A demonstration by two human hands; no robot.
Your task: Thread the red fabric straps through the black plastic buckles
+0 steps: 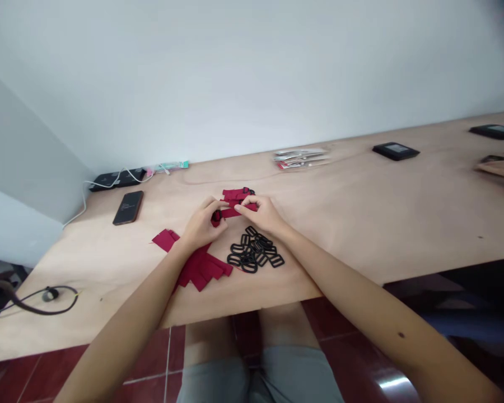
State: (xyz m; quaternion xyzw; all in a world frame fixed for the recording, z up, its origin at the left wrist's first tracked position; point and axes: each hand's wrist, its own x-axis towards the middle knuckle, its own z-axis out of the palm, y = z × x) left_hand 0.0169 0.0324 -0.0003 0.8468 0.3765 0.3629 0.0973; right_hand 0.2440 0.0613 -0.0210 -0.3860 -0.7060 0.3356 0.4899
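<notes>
My left hand point(205, 223) is closed on a black buckle point(217, 215) at the left end of a red strap point(231, 212). The same strap's right part is pinched between the thumb and fingers of my right hand point(262, 212). Just beyond my hands lie more red straps point(235, 194) with black buckles. A pile of loose black buckles point(252, 250) sits on the table nearer to me, below my right hand. Red fabric pieces point(199, 270) are fanned out beneath my left forearm, which partly hides them.
On the wooden table point(340, 218), a phone point(128, 207) and a black power strip point(117, 179) with a white cable are at the left. Plastic packets point(300, 158) lie near the wall. Black devices point(396, 150) and another person's hand point(502, 169) are at the right.
</notes>
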